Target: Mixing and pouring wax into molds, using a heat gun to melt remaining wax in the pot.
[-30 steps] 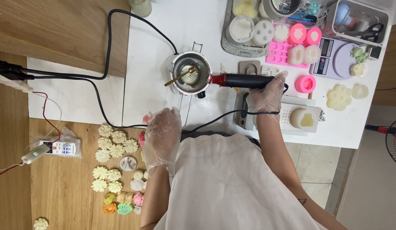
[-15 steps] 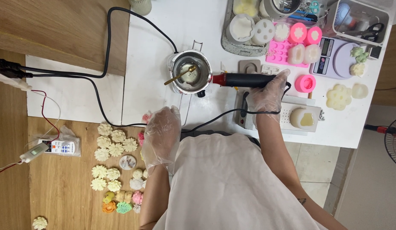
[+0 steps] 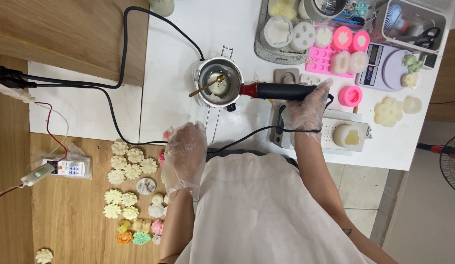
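My right hand, in a clear plastic glove, grips the black handle of a heat gun whose red nozzle points at a small metal pot. Pale wax and a brass spoon sit inside the pot. My left hand, also gloved, rests flat with fingers together near the white table's front edge, holding nothing. The heat gun's black cord loops under my right wrist.
Pink silicone moulds, white wax pieces, a kitchen scale and a grey tray fill the table's right side. Flower-shaped wax pieces lie on the wooden floor at left, by a remote and black cables.
Only the view has drifted slightly; both hands, the heat gun and the pot stay as they were.
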